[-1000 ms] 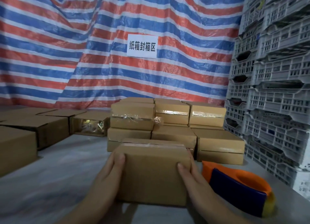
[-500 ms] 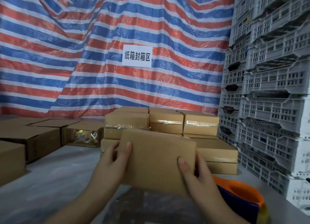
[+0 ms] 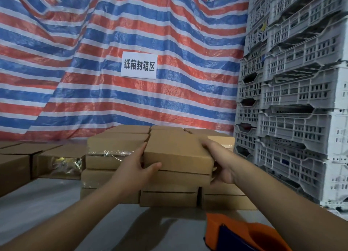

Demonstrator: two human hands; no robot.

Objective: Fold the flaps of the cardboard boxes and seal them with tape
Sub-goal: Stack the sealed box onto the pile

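A closed brown cardboard box (image 3: 175, 151) sits on top of the middle column of a stack of sealed boxes (image 3: 114, 149). My left hand (image 3: 134, 166) grips its left side, thumb across the front face. My right hand (image 3: 220, 162) holds its right end, fingers over the top edge. An orange and blue tape dispenser (image 3: 243, 233) lies on the table at the bottom right, below my right forearm.
Open and unsealed cardboard boxes (image 3: 56, 162) stand at the left on the grey table (image 3: 47, 209). Grey plastic crates (image 3: 293, 100) are stacked high on the right. A striped tarpaulin with a white sign (image 3: 139, 65) hangs behind.
I lifted the box off the table in front of me and carried it forward and up onto the stack of sealed boxes. Both hands stayed on its sides.
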